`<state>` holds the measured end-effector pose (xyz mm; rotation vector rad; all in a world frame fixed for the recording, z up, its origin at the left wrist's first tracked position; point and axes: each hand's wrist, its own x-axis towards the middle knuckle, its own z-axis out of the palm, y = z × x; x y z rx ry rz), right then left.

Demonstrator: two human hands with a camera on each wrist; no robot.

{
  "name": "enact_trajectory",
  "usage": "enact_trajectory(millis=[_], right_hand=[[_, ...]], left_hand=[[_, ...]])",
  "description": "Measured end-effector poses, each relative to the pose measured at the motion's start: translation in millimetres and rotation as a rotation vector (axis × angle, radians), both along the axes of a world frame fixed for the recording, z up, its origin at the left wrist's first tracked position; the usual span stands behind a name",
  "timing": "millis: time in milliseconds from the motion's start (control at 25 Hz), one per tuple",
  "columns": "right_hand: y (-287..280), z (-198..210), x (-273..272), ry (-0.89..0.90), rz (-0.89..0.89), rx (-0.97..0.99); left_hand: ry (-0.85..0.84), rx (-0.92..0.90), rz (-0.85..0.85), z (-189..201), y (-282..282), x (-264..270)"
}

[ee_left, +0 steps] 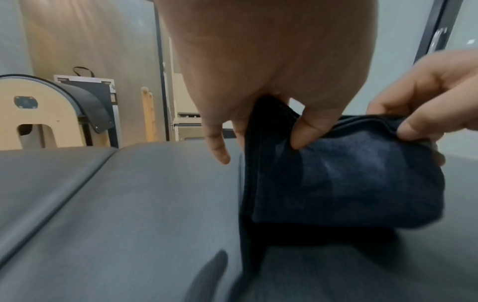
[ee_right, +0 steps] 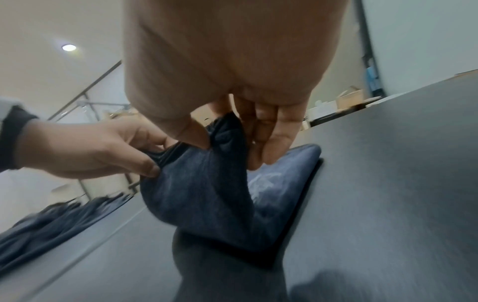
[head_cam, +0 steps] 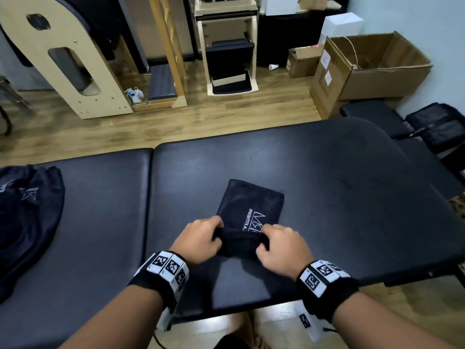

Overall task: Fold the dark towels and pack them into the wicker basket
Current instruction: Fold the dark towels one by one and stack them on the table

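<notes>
A person's left hand (head_cam: 198,238) and right hand (head_cam: 280,245) each pinched a near corner of a dark towel (head_cam: 249,210), lifting that edge off the black padded worktop (head_cam: 352,197) to carry it over the half that lay flat, white lettering face up. Thumb and fingertips (ee_left: 300,132) were clamped on the cloth at both ends, the two hands close together, with the raised hem stretched between them. By the look of it, this towel was partway folded, with at least one fold to go. Left of it, well apart, a heap of dark towels (head_cam: 27,215) lay unfolded at the worktop's end. No wicker basket showed in any view, so packing appeared not yet begun. Beyond the worktop's far side, a wood-look floor (head_cam: 226,114) held pale wooden exercise equipment (head_cam: 65,59) and open cardboard boxes (head_cam: 372,69) toward the right.
</notes>
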<state>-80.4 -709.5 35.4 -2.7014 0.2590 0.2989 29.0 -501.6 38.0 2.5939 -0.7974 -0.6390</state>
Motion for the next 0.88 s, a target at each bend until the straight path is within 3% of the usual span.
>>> enact_trajectory(millis=[160, 320, 560, 720, 880], right_hand=[[-42, 11, 54, 0.008, -0.261, 0.101], [-71, 4, 105, 0.045, -0.395, 0.097], [-68, -31, 108, 0.346, -0.482, 0.000], [-47, -48, 98, 0.358, -0.671, 0.148], [-31, -62, 90, 0.264, -0.926, 0.478]], left_hand=[[0.053, -0.121, 0.071, 7, -44, 69], [0.016, -0.156, 0.092, 0, -84, 119], [0.041, 0.288, 0.104, -36, -95, 126], [0.180, 0.229, 0.273, -59, -85, 118], [0.329, 0.103, 0.388, -71, -80, 113]])
